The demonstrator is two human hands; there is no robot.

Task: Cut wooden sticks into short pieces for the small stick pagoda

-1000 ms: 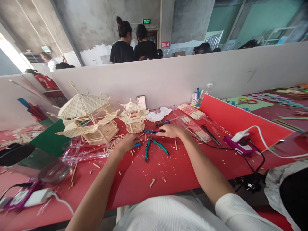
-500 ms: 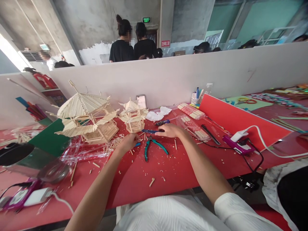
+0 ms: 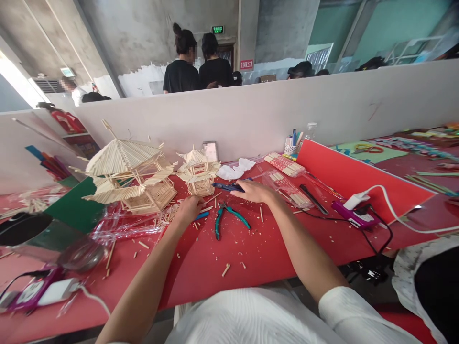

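My right hand is closed around the handles of blue-handled pliers, held just above the red table. My left hand lies curled on the table among loose wooden sticks, its fingers pinched on something I cannot make out. A second pair of green-handled pliers lies between the two hands. A small stick pagoda stands just behind them. A large stick pagoda stands to the left.
Packs of sticks and a purple glue gun with its cable lie to the right. Clear plastic wrap, another glue gun and a dark lamp sit left. A white partition closes the back; people stand beyond.
My right hand has lifted the blue-handled pliers off the table and drawn them slightly up and back. My left hand has shifted a little toward the small pagoda.
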